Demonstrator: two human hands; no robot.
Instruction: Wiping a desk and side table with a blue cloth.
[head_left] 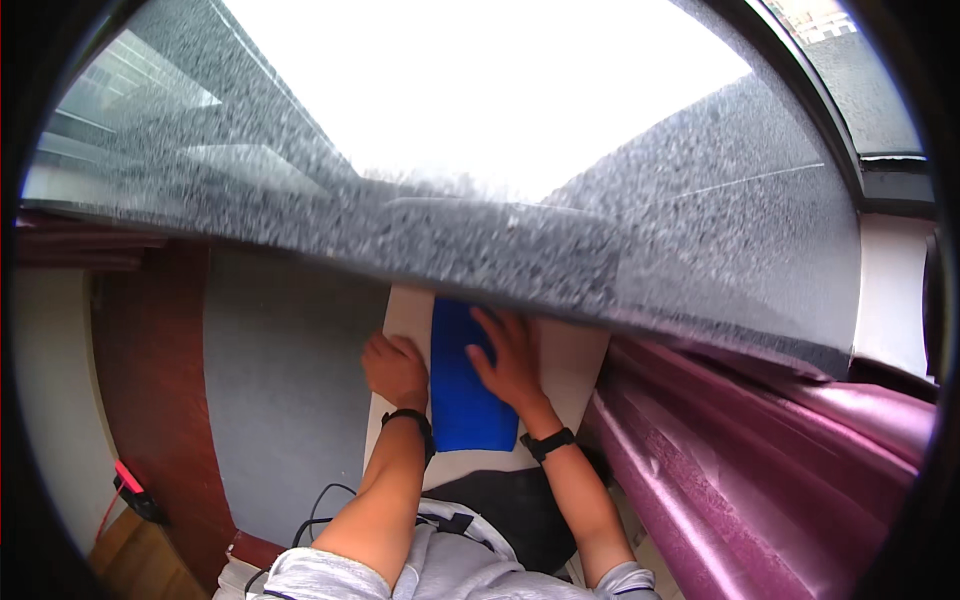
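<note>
A flat, rectangular blue piece (pixel 467 402), smooth and matte, lies lengthwise on a pale board or sheet (pixel 465 462); I cannot tell whether it is cloth or foam. Over its upper right part, my right hand (pixel 512 358) is open, thumb and fingers apart, seemingly resting on the blue surface. My left hand (pixel 396 370) is closed, fingers curled, at the pale surface's left side, just beside the blue piece. Whatever those fingers may hold is hidden. Both wrists carry black bands. The far end of the blue piece disappears under the ledge.
A speckled grey stone ledge (pixel 480 245) overhangs the far side, close above my hands, with bright glare behind. Shiny purple curtains (pixel 740 460) hang at the right. A grey panel (pixel 290 380) lies left. A red and black object (pixel 138 490) with a cord is at lower left.
</note>
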